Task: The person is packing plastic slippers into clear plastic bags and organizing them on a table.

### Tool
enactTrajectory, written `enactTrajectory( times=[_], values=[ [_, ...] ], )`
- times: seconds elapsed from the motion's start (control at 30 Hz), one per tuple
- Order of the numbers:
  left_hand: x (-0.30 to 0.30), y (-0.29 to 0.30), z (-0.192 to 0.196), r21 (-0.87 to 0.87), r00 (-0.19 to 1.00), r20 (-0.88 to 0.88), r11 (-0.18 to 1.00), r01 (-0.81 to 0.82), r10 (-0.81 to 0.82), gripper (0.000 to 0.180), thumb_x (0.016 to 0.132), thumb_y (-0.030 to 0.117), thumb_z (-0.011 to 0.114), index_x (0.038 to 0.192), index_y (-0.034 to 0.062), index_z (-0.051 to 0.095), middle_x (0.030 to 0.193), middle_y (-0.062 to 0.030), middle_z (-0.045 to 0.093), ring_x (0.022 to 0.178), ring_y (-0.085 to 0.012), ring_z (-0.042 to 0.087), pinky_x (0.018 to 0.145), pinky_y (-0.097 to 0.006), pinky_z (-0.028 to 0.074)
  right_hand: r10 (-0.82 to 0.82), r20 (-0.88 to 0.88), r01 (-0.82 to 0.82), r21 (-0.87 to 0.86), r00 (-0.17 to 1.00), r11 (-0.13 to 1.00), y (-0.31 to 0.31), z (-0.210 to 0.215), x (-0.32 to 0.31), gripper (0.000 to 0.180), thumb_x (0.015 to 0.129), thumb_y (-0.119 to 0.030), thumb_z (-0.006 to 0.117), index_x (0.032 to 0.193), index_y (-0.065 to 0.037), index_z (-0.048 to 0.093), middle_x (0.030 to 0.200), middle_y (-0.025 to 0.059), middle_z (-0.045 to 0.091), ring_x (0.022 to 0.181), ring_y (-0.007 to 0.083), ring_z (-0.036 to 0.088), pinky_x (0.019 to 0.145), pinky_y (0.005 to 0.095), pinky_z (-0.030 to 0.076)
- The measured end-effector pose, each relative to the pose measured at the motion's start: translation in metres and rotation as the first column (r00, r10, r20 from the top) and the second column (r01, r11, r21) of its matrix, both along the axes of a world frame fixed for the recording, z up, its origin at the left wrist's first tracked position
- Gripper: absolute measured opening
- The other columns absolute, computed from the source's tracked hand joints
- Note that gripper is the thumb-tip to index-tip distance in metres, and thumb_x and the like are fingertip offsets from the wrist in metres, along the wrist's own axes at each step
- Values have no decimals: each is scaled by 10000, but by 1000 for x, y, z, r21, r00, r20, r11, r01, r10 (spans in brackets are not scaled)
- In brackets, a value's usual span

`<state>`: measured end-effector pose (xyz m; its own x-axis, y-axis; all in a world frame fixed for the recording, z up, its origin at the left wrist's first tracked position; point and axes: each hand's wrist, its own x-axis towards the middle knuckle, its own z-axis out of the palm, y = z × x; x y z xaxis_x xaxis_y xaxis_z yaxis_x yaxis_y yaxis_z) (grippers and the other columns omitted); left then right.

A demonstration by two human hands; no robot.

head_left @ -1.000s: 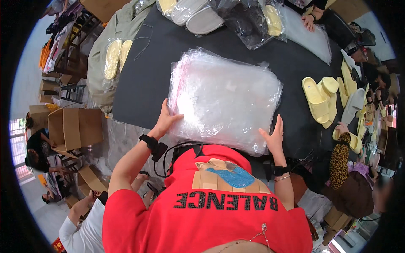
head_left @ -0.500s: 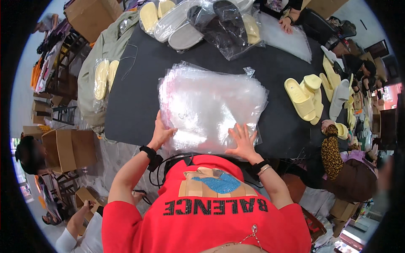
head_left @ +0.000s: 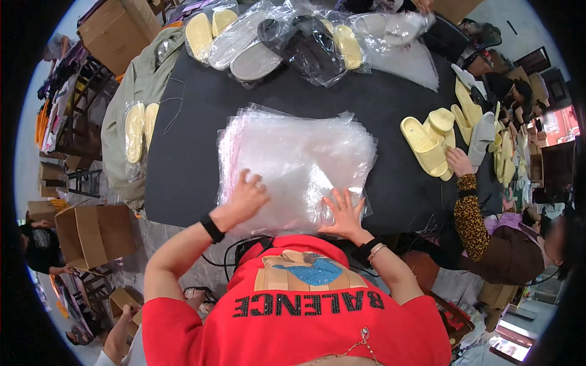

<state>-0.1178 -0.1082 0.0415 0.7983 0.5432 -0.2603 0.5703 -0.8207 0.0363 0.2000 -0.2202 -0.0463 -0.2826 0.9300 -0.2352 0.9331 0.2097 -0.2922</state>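
A stack of clear plastic bags point(head_left: 287, 152), slightly fanned along its left edge, lies in front of me on the dark table. My left hand point(head_left: 243, 200) is over the stack's near left part, fingers loosely bent and apart, with nothing visible in them. Flat on the near right corner of the stack rests my right hand point(head_left: 343, 215), its fingers spread.
Bagged slippers, including a black pair point(head_left: 305, 49), lie along the table's far side, near more clear bags point(head_left: 403, 64). To the right, a co-worker's hand point(head_left: 459, 161) touches loose yellow slippers point(head_left: 422, 146). A cardboard box point(head_left: 97, 235) stands at left.
My left hand has lifted from the stack's left edge and moved inward over it, fingers bending. My right hand stays flat. The co-worker's hand at right has reached the yellow slippers.
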Motion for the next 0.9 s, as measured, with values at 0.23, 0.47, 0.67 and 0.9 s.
enactTrajectory(
  times=[0.23,0.47,0.67,0.9],
  values=[
    [32,-2,26,78,972,202,991,108,-122,394,761,230,580,1153,198,558,1153,-123,529,1165,-319,424,973,-600,261,-16,-20,15,-43,1000,999,3,1,-2,980,573,-708,623,1387,-256,318,1499,99,102,1378,351,-21,898,759,-57],
    [26,-24,-45,-30,962,214,983,180,-169,743,699,537,624,1345,289,352,1425,-96,297,1333,-333,225,987,-661,196,106,261,-171,238,959,956,-10,-24,9,889,625,-747,533,1354,-263,381,1472,98,203,1358,373,104,911,758,-20],
    [18,-14,-79,-150,960,219,966,212,-177,780,751,631,525,1406,316,238,1470,-67,218,1373,-299,128,1036,-641,55,33,41,-36,84,999,996,-5,-13,1,840,645,-755,502,1329,-274,418,1450,87,251,1350,361,128,912,759,7],
    [22,-9,-69,-141,964,201,969,204,-173,696,791,522,545,1392,298,274,1456,-81,239,1353,-319,181,1003,-671,122,25,-27,-26,-54,999,998,11,18,2,705,701,-630,587,1274,-230,491,1435,112,285,1347,361,158,946,721,65]
  ],
)
